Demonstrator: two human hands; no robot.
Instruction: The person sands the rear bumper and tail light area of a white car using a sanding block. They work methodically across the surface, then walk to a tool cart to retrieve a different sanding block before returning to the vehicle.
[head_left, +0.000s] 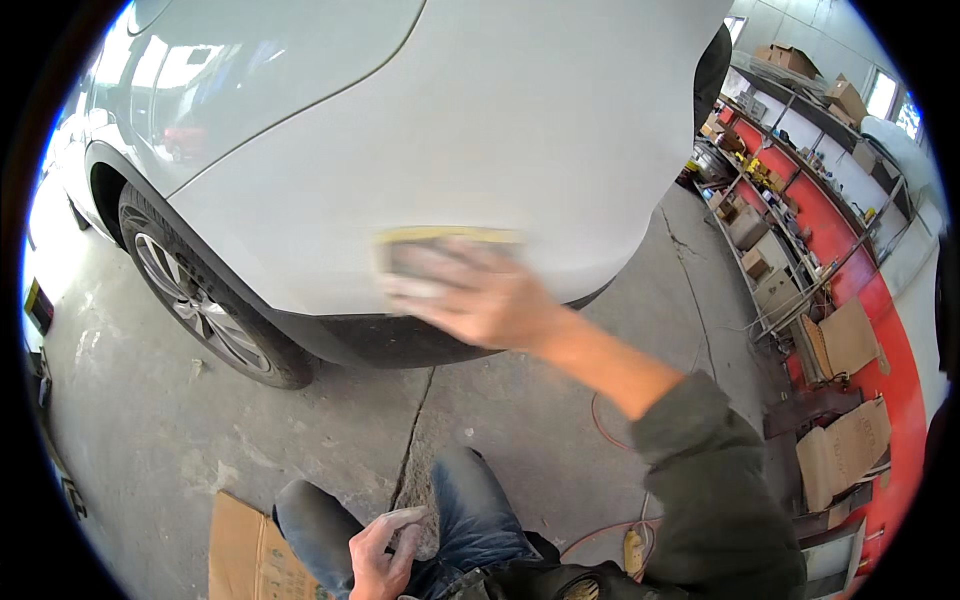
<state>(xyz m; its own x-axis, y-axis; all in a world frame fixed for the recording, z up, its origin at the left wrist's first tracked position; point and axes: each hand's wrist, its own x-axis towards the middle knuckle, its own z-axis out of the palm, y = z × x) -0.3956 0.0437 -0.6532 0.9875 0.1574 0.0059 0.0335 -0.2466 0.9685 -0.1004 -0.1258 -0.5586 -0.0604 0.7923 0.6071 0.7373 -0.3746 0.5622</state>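
My right hand (480, 290) presses a flat sanding block (400, 258) with a yellow edge against the lower corner of a white car bumper (500, 150). Motion smears both the block and the fingers. My left hand (382, 555) rests low over my lap, its fingers dusted white and closed round a greyish, lumpy thing (428, 535) that looks like a crumpled rag or a pad. Under the bumper runs a dark lower trim (380, 340).
The car's wheel (195, 300) stands at the left on the concrete floor (130, 360). Flattened cardboard (240, 550) lies by my knees. At the right are an orange hose (600, 425), a yellow tool (633, 552), cardboard pieces (845, 455) and loaded shelves (775, 190) along a red-and-white wall.
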